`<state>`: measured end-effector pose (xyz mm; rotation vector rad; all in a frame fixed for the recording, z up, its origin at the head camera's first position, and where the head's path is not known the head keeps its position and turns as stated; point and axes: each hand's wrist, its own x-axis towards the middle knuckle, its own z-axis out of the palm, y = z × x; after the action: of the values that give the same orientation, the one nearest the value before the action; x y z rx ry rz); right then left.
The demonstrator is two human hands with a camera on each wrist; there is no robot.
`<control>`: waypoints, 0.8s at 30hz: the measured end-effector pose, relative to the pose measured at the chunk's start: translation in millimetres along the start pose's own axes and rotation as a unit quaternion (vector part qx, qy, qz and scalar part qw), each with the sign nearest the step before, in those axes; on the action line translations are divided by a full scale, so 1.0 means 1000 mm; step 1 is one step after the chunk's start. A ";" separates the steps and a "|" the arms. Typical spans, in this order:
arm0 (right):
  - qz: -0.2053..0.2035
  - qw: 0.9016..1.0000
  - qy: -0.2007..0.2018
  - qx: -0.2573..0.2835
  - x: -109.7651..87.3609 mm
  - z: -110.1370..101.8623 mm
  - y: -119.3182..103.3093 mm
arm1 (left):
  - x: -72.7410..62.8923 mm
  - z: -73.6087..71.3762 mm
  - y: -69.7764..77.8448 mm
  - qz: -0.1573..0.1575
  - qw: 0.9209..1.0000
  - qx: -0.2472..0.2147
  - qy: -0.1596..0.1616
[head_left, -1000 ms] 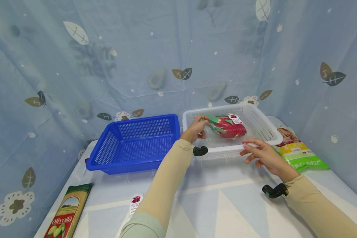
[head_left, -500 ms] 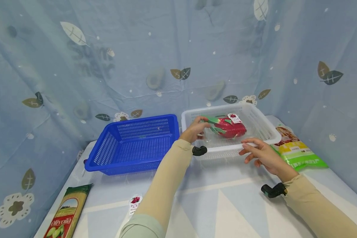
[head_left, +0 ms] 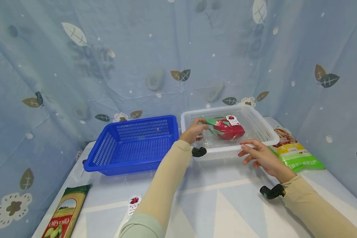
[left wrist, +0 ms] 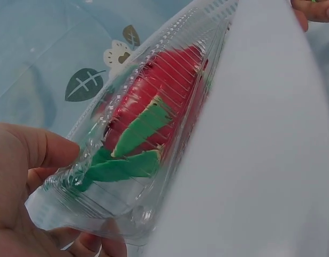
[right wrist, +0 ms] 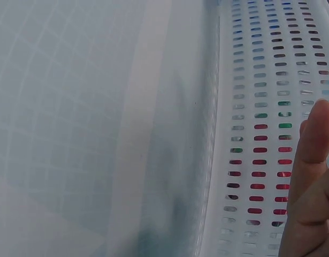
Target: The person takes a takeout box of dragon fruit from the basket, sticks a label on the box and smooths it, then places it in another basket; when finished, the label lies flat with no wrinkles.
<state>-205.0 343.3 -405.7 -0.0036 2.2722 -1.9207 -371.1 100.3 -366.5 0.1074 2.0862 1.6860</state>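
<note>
A red dragon fruit with green scales sits in a clear plastic clamshell [head_left: 227, 129] inside the white basket [head_left: 260, 123]. My left hand [head_left: 194, 130] grips the clamshell's left end, thumb and fingers around its edge. In the left wrist view the clamshell [left wrist: 143, 139] leans against the basket's white rim [left wrist: 260, 160], with my left hand [left wrist: 25, 176] pinching its corner. My right hand [head_left: 256, 153] touches the basket's front rim, thumb on top and fingers relaxed below. The right wrist view shows one straight finger [right wrist: 311, 155] beside the perforated wall [right wrist: 260, 107].
A blue basket [head_left: 134, 142] stands left of the white one, nothing visible inside. A green and yellow food bag [head_left: 296, 152] lies at the right. A pasta pack [head_left: 63, 215] and a small fruit label [head_left: 134, 203] lie at the near left. Curtains close in the table.
The clamshell has sunk slightly lower in the white basket. My right hand has moved from just off the front rim to touching it.
</note>
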 end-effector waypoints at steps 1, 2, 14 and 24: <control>0.001 1.000 -0.002 0.000 0.001 0.002 0.001 | -0.002 -0.002 -0.001 -0.001 1.000 0.003 0.005; 0.002 1.000 -0.004 0.001 0.003 0.004 0.001 | -0.003 -0.003 -0.002 -0.004 1.000 0.005 0.010; 0.001 1.000 -0.005 -0.007 0.001 0.002 0.002 | -0.012 -0.003 0.007 -0.010 0.999 0.049 0.011; -0.002 1.000 -0.001 -0.007 -0.001 -0.003 0.001 | -0.049 -0.009 0.032 0.023 0.998 0.052 -0.032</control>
<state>-204.1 346.8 -405.8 -0.0106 2.2860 -1.9052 -337.7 83.9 -320.2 0.2404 2.1389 1.5775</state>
